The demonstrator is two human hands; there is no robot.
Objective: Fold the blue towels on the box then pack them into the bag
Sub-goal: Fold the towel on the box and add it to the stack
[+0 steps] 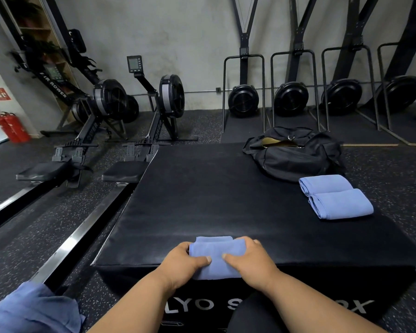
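My left hand point(183, 261) and right hand point(247, 259) both grasp folded blue towel point(214, 257) at near edge of black box point(202, 200). Two folded towels point(334, 197) lie far right, touching, just beside open black bag point(296, 152).

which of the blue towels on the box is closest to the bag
The far folded towel on the box's right side, lying just in front of the black bag. The second folded towel sits nearer the camera; the third is held by both hands.
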